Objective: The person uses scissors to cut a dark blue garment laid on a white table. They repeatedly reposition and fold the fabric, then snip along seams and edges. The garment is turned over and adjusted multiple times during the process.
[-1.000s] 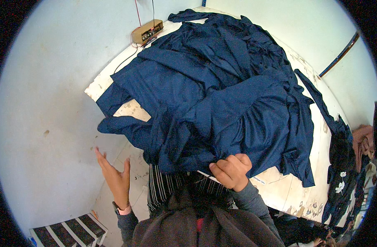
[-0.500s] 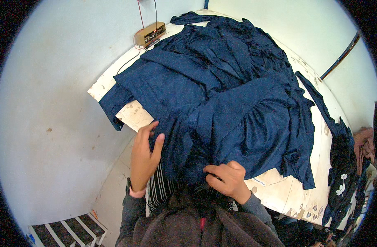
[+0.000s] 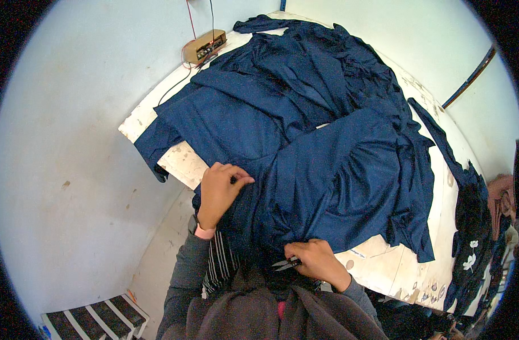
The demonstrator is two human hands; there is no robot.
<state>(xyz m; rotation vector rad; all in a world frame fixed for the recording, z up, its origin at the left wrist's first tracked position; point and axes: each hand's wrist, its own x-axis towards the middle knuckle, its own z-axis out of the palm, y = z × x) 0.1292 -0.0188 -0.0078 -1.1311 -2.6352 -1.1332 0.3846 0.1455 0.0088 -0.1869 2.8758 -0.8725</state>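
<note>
A large dark navy garment [image 3: 242,119], gathered in many folds, covers most of the white table and hangs over its near edge. My left hand [image 3: 221,190] is above the garment's near left part, thumb and fingertips drawn together; whatever lies between them is hidden or too small to name. In my right hand [image 3: 316,260], at the near edge of the cloth, is a small pair of thread snips [image 3: 284,264]. Their metal blades are parted and point left. The fingers wrap round the dark handle.
A brown electrical box [image 3: 205,46] with wires sits at the table's far left, by the wall. Black cloth with white flowers [image 3: 469,258] drapes over the right side of the table [image 3: 384,275]. A black-and-white striped object [image 3: 95,320] stands on the floor at lower left.
My left hand has moved right over the garment, and its fingers have closed from spread. My right hand has come slightly nearer to me; the snips' blades now show.
</note>
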